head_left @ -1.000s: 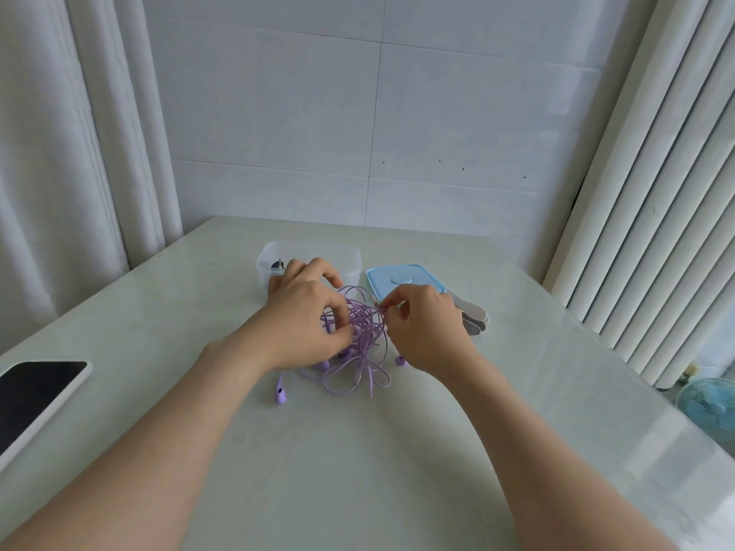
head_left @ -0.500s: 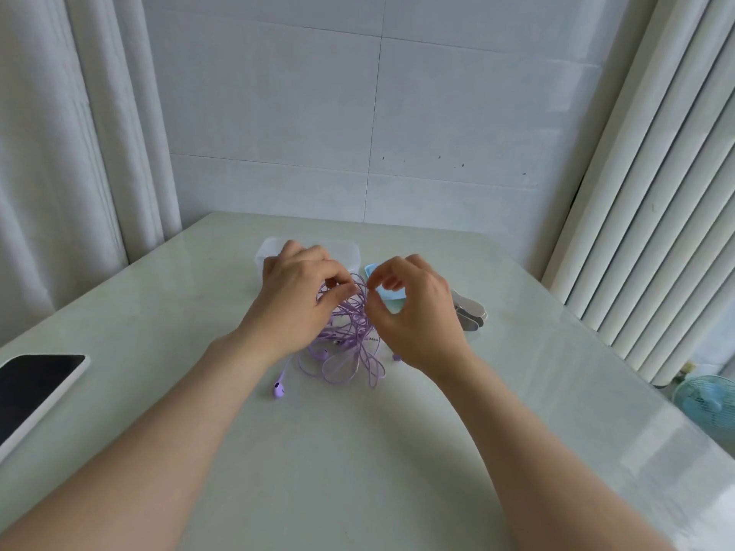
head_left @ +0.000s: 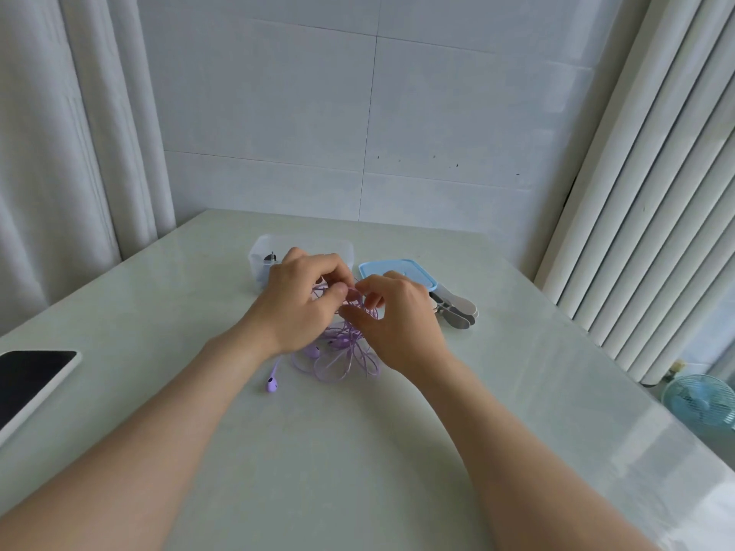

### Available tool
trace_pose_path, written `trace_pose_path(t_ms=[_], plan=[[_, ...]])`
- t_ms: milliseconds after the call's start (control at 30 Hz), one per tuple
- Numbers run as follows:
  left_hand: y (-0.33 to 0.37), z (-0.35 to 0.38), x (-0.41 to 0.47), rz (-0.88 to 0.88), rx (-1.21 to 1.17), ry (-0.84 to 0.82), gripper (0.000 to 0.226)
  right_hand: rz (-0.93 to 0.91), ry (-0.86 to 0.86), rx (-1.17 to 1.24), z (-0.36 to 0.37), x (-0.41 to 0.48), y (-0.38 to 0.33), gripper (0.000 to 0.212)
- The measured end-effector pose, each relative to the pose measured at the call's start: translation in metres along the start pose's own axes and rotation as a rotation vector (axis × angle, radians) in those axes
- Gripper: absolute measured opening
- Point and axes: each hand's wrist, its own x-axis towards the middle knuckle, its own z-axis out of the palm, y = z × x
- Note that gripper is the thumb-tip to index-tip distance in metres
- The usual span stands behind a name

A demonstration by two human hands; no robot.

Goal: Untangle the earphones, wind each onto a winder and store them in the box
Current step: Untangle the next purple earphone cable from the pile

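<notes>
Looking through the head cam: both hands are working on one purple knot of earphones (head_left: 344,353), mid-table (head_left: 358,463), lower loops resting on the surface. The left hand (head_left: 302,308) pinches a strand between thumb and forefinger. The right hand (head_left: 399,322) has its fingers curled in, nipping cord just beside it, so each hand has hold of the tangle.

I count two buds: one loose earbud (head_left: 272,385) at 7 o'clock from the knot and a second one (head_left: 314,351) tucked by the left wrist. I can't tell how many sets are in there (it's all one colour).

There's one clear box (head_left: 260,252) at 11 o'clock with something dark inside, one blue lid (head_left: 415,272) at 1 o'clock, and grey winders (head_left: 459,312) stacked at 2 o'clock, at least two. There's also one phone (head_left: 32,379) at 9 o'clock and one small fan (head_left: 700,403) at 4 o'clock, off the table
</notes>
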Motion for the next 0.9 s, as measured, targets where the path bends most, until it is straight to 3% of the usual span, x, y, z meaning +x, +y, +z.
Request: trace_pose_path(t_ms=[133, 233, 367, 600, 700, 800, 900], plan=[[0.013, -0.005, 0.006, -0.078, -0.379, 0.148, 0.014, 0.052, -0.003, -0.042, 0.006, 0.001, 0.009, 0.003], [0.013, -0.009, 0.01, -0.184, -0.51, 0.265, 0.013, 0.115, 0.015, -0.006, 0.003, 0.003, 0.014, 0.012], [0.011, -0.006, 0.012, -0.221, -0.582, 0.21, 0.009, 0.198, 0.066, 0.179, -0.005, 0.006, 0.006, 0.024], [0.004, 0.004, 0.007, -0.19, -0.363, 0.053, 0.009, 0.27, 0.286, 0.814, -0.027, 0.007, -0.017, 0.023], [0.002, 0.002, 0.003, -0.145, -0.119, -0.041, 0.013, 0.336, 0.317, 1.043, -0.042, 0.007, -0.028, 0.023], [-0.001, 0.005, -0.001, -0.108, 0.046, -0.149, 0.023, 0.427, 0.356, 1.122, -0.05, 0.01, -0.027, 0.025], [-0.006, 0.01, -0.003, -0.091, 0.276, -0.178, 0.035, 0.486, 0.349, 1.016, -0.055, 0.012, -0.025, 0.022]])
